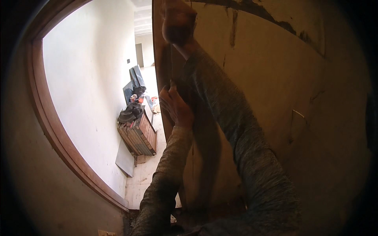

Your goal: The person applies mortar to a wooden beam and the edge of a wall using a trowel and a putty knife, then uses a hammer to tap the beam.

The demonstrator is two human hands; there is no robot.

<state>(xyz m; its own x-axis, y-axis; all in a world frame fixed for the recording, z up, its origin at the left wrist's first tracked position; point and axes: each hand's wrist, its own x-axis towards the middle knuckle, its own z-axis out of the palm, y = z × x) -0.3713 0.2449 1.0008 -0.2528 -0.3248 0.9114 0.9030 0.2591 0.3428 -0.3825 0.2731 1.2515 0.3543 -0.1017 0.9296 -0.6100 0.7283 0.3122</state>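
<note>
A large brown wooden door [275, 98] with dark smears fills the right of the view, its narrow edge [167, 70] facing me. My left hand [176, 107] grips this edge at mid height, fingers curled around it. My right hand [177, 21] is raised high and closed on the same edge near the top; it is in shadow, so I cannot tell whether it also holds a small tool. Both forearms wear grey sleeves. A small metal piece [298, 113] sticks out of the door face on the right.
A brown wooden door frame [51, 122] curves down the left. Beyond the opening runs a hallway with a white wall [90, 78] and pale tiled floor [143, 173]. A stack of boards [139, 135] topped with black bags [130, 112] leans there, grey panels [136, 76] behind.
</note>
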